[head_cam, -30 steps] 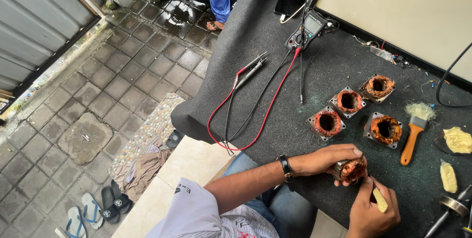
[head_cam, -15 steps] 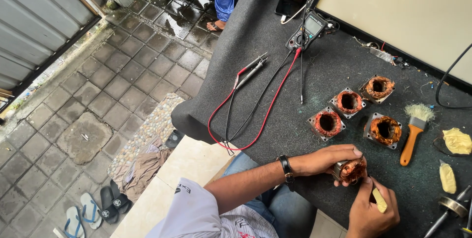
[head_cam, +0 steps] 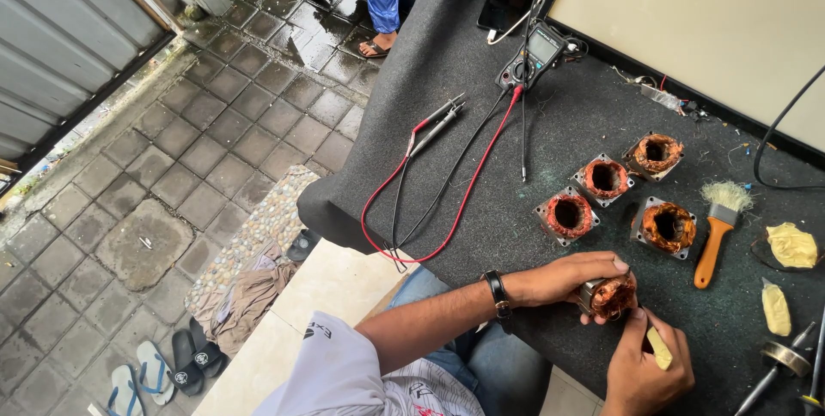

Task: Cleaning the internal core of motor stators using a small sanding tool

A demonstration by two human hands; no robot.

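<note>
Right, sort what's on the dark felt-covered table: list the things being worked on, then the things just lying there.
In hand:
left hand gripping copper-wound motor coil
right hand holding small yellowish stick

Lying about:
four more copper-wound coils
orange-handled brush
multimeter with red and black probe leads
yellow rags

Five copper-wound motor stators are counted, four (head_cam: 568, 215) (head_cam: 606, 179) (head_cam: 654, 153) (head_cam: 668, 226) on the dark mat and one (head_cam: 612, 296) held, along with one multimeter (head_cam: 534, 53), two test probes (head_cam: 436, 123), one paintbrush (head_cam: 718, 229) and two yellow tape pieces (head_cam: 791, 245) (head_cam: 775, 308).
</note>
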